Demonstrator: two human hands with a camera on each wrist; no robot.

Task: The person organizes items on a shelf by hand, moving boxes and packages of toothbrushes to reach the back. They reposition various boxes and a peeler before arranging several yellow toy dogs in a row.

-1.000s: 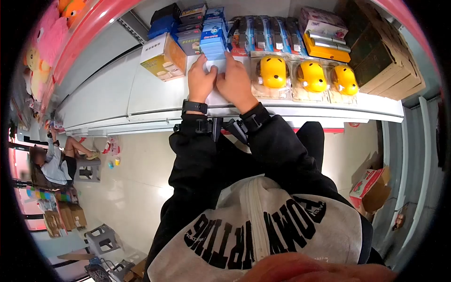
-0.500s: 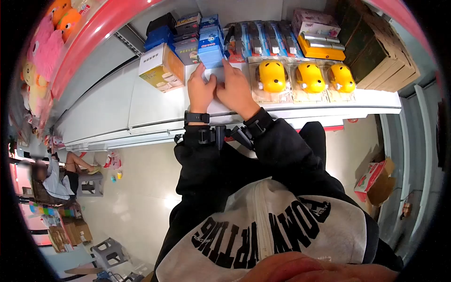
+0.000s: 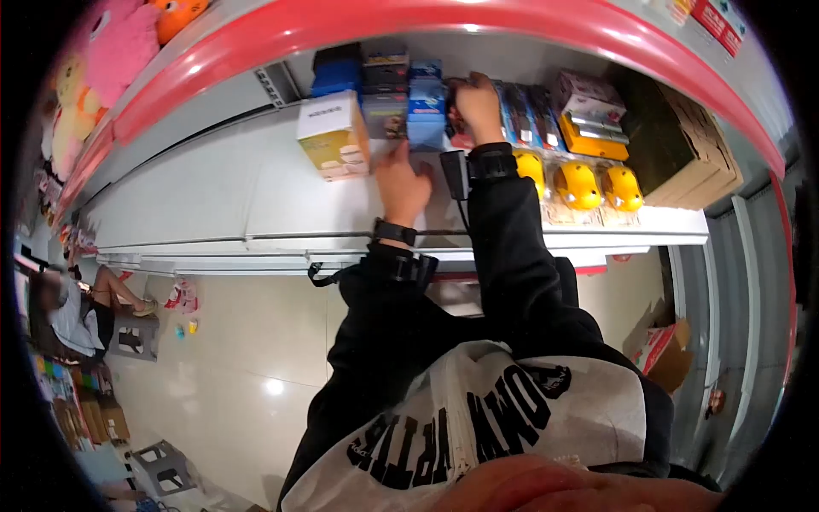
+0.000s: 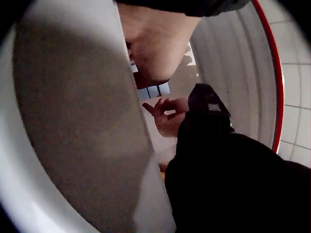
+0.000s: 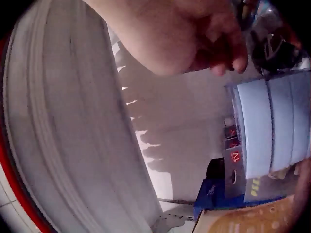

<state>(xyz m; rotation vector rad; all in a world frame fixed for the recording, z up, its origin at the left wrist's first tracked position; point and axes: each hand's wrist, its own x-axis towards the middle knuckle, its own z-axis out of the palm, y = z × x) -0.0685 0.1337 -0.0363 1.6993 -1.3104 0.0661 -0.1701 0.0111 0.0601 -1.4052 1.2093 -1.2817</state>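
A stack of blue boxes (image 3: 426, 119) stands on the white shelf. My left hand (image 3: 403, 191) is just in front of it, index finger pointing towards the stack's lower front edge. My right hand (image 3: 479, 108) reaches over the blister-packed items beside the stack's right side. In the right wrist view, the right hand (image 5: 189, 39) has bent fingers close to the blue boxes (image 5: 265, 126), with nothing visible held. The left wrist view shows part of my left hand (image 4: 158, 46), its fingertips hidden, and the right hand (image 4: 167, 119) beyond the boxes.
Grey boxes (image 3: 386, 111) and a yellow-and-white box (image 3: 333, 136) stand left of the stack. Yellow dog-faced packs (image 3: 578, 186), a yellow box (image 3: 593, 141) and brown cartons (image 3: 682, 141) are on the right. A red edge (image 3: 409, 26) arches overhead. A person (image 3: 72, 316) sits far left.
Both hands were side by side at the blue stack's front. The right hand has since moved away and farther back, to the stack's right; the left stays in front. The head view has shifted.
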